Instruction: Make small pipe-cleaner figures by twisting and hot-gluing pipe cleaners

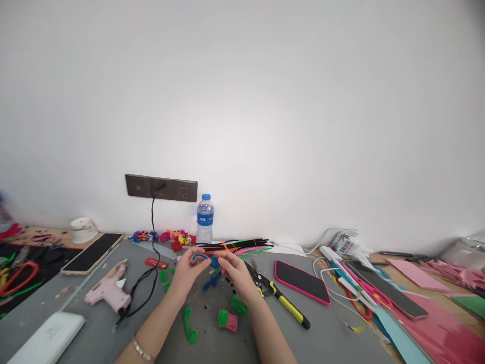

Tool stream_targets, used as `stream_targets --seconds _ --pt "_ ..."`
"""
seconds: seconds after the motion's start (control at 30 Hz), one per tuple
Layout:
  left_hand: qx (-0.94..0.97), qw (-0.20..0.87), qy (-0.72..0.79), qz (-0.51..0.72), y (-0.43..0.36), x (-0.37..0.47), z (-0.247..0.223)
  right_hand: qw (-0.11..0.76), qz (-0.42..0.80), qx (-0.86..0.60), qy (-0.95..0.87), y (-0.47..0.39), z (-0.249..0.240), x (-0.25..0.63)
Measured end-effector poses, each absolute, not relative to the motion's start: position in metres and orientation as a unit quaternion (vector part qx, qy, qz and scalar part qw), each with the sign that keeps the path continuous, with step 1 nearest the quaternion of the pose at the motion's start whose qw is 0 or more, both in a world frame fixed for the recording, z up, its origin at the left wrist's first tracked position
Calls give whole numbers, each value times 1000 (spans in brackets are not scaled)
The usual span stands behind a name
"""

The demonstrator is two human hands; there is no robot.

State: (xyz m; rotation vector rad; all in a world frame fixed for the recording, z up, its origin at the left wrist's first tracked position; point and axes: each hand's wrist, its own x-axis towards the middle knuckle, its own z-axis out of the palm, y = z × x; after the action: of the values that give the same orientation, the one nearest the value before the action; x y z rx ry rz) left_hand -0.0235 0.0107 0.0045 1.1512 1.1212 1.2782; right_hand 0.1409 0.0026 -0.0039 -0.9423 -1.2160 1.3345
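Between my two hands is a blue pipe cleaner (214, 262), partly curled into a disc, with a curved end by the left fingertips. My left hand (189, 270) pinches it from one side. Across from it, my right hand (235, 273) has thumb and fingers closed on the disc side. Below the hands lies a dark blue fuzzy piece (212, 281). Nearer to me on the grey mat (212, 346) are a curled green piece (189, 324), a green and pink bundle (227, 320) and a green piece (238, 305) partly behind my right wrist.
A pink glue gun (109, 293), its cord plugged into the wall socket (161, 188), lies left. Yellow-black pliers (288, 306) and a pink-edged phone (302, 282) lie right. A water bottle (205, 220) stands behind, beside loose pipe cleaners (250, 245). A white box (51, 336) sits front left.
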Motion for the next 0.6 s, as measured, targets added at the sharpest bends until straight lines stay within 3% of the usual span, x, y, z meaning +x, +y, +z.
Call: stream_targets --seconds 0.2,0.37,0.6 --pt "451 536 464 543 12 -25 6 551 591 -356 -470 6 -6 143" --pt "451 529 467 547 15 -26 3 596 523 -414 -446 15 -13 148" --pt "485 495 470 546 16 -25 -2 586 465 -418 -515 9 -7 142"
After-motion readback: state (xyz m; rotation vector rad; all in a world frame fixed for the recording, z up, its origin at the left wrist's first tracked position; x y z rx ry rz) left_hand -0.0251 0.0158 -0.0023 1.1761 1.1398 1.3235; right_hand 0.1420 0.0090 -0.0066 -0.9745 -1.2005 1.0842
